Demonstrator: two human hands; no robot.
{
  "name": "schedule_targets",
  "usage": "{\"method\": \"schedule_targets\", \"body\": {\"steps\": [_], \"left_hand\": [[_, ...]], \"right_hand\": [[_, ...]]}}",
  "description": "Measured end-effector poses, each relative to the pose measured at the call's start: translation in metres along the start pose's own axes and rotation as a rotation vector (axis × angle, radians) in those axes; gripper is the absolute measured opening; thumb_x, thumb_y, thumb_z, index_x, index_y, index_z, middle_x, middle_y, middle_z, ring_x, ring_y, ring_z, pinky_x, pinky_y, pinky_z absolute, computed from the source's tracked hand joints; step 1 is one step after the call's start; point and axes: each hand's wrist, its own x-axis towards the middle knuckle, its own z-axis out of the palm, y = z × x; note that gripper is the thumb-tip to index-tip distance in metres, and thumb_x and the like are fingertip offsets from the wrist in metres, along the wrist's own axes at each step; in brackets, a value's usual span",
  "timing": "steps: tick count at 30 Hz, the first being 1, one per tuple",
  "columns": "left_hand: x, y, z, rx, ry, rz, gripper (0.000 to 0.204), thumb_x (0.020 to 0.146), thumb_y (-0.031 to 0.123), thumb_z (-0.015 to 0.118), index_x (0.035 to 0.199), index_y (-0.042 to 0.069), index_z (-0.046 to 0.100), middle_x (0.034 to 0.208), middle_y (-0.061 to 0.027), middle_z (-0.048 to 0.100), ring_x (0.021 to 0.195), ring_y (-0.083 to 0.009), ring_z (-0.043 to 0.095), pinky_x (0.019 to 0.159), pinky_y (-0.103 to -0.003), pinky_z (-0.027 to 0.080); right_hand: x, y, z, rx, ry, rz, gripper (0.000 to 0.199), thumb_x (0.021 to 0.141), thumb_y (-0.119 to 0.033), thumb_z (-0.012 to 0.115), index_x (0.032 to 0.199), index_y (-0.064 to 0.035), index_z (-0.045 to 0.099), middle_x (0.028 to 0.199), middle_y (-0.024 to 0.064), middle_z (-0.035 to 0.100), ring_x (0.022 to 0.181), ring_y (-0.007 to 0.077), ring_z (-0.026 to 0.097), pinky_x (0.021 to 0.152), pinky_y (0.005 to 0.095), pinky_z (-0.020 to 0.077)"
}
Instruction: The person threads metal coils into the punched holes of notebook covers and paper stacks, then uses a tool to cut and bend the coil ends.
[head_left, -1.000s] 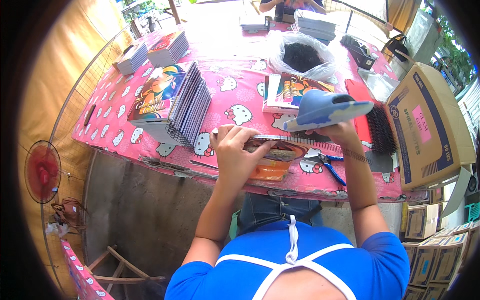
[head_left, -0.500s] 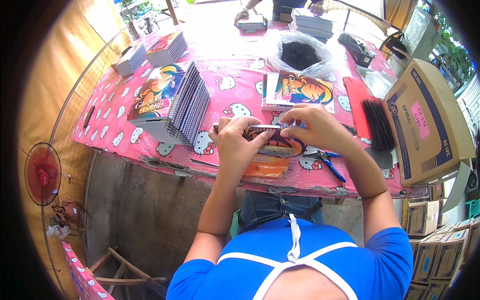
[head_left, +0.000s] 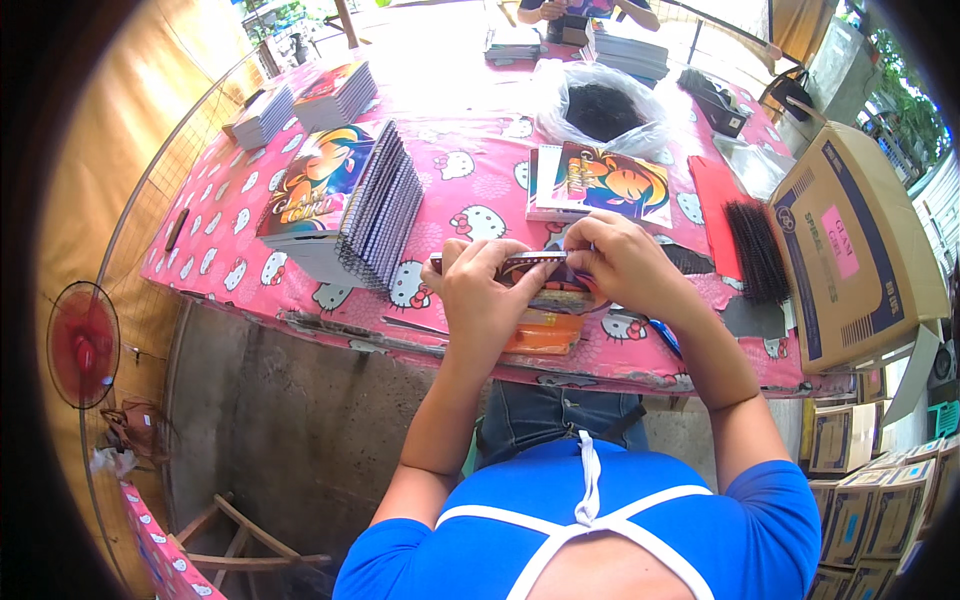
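My left hand [head_left: 487, 287] and my right hand [head_left: 618, 262] together grip a thin notebook [head_left: 527, 262] held edge-up near the front of the pink cartoon-print table [head_left: 470, 190]. The left hand holds its left end, the right hand pinches its right end. Under the hands lies an orange packet [head_left: 545, 335]. A stack of spiral-bound notebooks [head_left: 345, 205] with a colourful cartoon cover stands left of my hands. Another cartoon-cover notebook pile [head_left: 605, 180] lies just beyond my right hand.
Black plastic binding combs [head_left: 757, 250] lie on a red sheet at right. A clear bag of black combs [head_left: 600, 110] sits farther back. An open cardboard box [head_left: 860, 250] stands right of the table. A red fan [head_left: 82, 345] stands left. Another person's hands [head_left: 570, 10] work at the far end.
A blue-grey object my right hand held up a second ago is gone from view. Both hands have come together on the thin notebook.
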Motion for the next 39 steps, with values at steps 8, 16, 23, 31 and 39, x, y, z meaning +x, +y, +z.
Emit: {"method": "schedule_targets", "body": {"steps": [8, 16, 23, 31, 39], "left_hand": [[0.012, -0.001, 0.003, -0.004, -0.077, -0.059, 0.035, 0.064, 0.041, 0.083, 0.081, 0.013, 0.073, 0.073, 0.004, 0.065, 0.086, -0.0149, 0.053, 0.089, -0.043, 0.025], [0.013, -0.006, 0.005, -0.026, -0.088, -0.07, 0.037, 0.062, 0.043, 0.084, 0.082, 0.013, 0.074, 0.073, 0.0033, 0.066, 0.087, -0.0159, 0.053, 0.088, -0.043, 0.026], [0.01, -0.002, 0.005, -0.018, -0.079, -0.079, 0.038, 0.062, 0.043, 0.083, 0.082, 0.012, 0.074, 0.074, 0.0026, 0.067, 0.088, -0.016, 0.052, 0.089, -0.042, 0.025], [0.014, -0.008, 0.01, -0.029, -0.074, -0.054, 0.038, 0.063, 0.042, 0.083, 0.082, 0.011, 0.073, 0.074, 0.0024, 0.067, 0.087, -0.0157, 0.052, 0.088, -0.04, 0.025], [0.01, -0.003, 0.006, -0.035, -0.061, -0.059, 0.036, 0.063, 0.039, 0.084, 0.082, 0.011, 0.073, 0.072, 0.0027, 0.065, 0.085, -0.0145, 0.052, 0.086, -0.04, 0.025]], "right_hand": [[0.01, 0.011, 0.004, 0.059, -0.053, 0.058, 0.011, 0.079, -0.008, 0.066, 0.086, 0.0011, 0.067, 0.081, 0.015, 0.065, 0.076, 0.0286, 0.063, 0.07, 0.0365, 0.049], [0.019, 0.01, -0.008, 0.137, -0.164, 0.157, 0.013, 0.076, -0.009, 0.068, 0.086, -0.0014, 0.07, 0.078, 0.0158, 0.068, 0.075, 0.0293, 0.066, 0.07, 0.0372, 0.0499], [0.023, 0.013, -0.011, 0.193, -0.247, 0.213, 0.016, 0.074, -0.005, 0.071, 0.089, 0.0009, 0.07, 0.073, 0.0108, 0.068, 0.065, 0.014, 0.062, 0.062, 0.0289, 0.0473], [0.024, 0.02, -0.004, 0.158, -0.162, 0.139, 0.014, 0.074, -0.004, 0.071, 0.087, 0.0009, 0.07, 0.07, 0.0094, 0.066, 0.064, 0.0122, 0.06, 0.06, 0.0286, 0.0466], [0.027, 0.015, -0.011, 0.161, -0.271, 0.222, 0.013, 0.074, -0.005, 0.071, 0.086, 0.0003, 0.07, 0.069, 0.0084, 0.066, 0.063, 0.011, 0.059, 0.06, 0.0284, 0.046]]}}
